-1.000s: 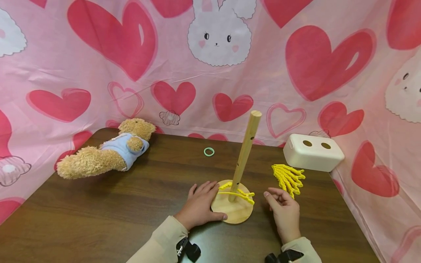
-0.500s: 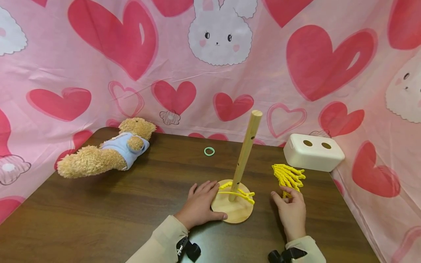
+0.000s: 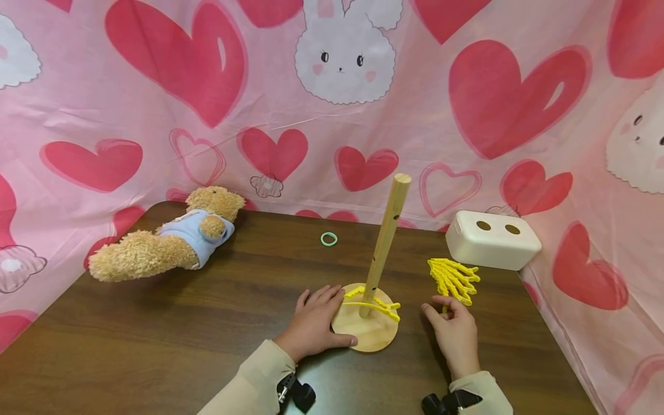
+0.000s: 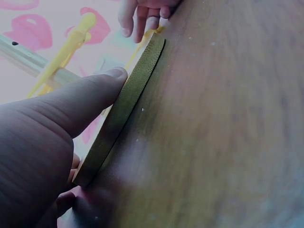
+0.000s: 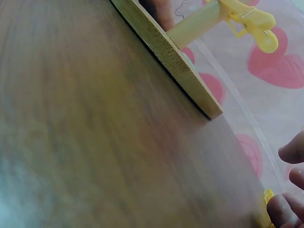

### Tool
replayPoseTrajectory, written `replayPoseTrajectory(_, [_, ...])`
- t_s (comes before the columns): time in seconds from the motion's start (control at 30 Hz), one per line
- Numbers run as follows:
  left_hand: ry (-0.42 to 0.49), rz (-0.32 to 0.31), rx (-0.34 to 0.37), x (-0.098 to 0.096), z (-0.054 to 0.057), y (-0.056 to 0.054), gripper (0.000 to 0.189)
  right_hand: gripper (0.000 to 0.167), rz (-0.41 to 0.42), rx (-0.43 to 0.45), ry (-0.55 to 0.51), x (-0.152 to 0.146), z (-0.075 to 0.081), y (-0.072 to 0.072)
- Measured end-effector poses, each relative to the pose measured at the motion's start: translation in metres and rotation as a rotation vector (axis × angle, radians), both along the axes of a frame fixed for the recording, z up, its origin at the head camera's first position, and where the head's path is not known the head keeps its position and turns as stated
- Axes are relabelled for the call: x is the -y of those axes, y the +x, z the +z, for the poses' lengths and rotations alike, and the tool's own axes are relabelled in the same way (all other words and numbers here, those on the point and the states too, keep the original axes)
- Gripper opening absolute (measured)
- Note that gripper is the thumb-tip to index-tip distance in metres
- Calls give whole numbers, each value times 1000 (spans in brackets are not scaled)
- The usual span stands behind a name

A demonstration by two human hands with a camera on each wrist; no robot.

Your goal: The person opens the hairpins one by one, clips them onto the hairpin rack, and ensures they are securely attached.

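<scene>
A round wooden base point(image 3: 370, 337) carries an upright wooden pole point(image 3: 383, 253). Around the pole's lower part lies a yellow toothed clip point(image 3: 389, 311), like a long hair clip, its jointed end pointing right. The left hand point(image 3: 313, 328) rests at the base's left edge, thumb on the near rim; in the left wrist view that thumb point(image 4: 95, 97) lies on the board. With curled fingers, the right hand point(image 3: 456, 334) is at the near end of several fanned yellow clips point(image 3: 453, 279). A yellow tip point(image 5: 268, 194) shows beside its fingers in the right wrist view; whether they pinch it is unclear.
At the back stands a white box point(image 3: 493, 245) with two round holes in its top. Behind the base lies a mint-green ring point(image 3: 329, 239). A teddy bear point(image 3: 166, 239) in blue lies at the left. A pink curtain point(image 3: 290, 109) closes off the table's back.
The right hand moved right to the near end of the yellow clips, then slightly back left, with a yellow tip showing between its fingers. The left hand and the stand have stayed in place.
</scene>
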State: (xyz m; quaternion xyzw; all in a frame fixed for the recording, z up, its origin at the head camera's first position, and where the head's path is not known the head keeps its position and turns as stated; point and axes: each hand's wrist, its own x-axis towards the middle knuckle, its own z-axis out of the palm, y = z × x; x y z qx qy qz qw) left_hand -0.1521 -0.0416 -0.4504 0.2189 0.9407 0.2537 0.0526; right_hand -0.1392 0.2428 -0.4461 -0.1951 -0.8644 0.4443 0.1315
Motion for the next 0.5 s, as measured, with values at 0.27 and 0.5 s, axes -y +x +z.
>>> replayPoseTrajectory(0.27, [-5, -2, -6, 0, 0, 1, 102, 40, 5, 1, -16, -2, -1, 0])
replayPoseTrajectory(0.5, [-2, -1, -4, -1, 0, 1, 103, 38, 4, 21, -40, -3, 1, 0])
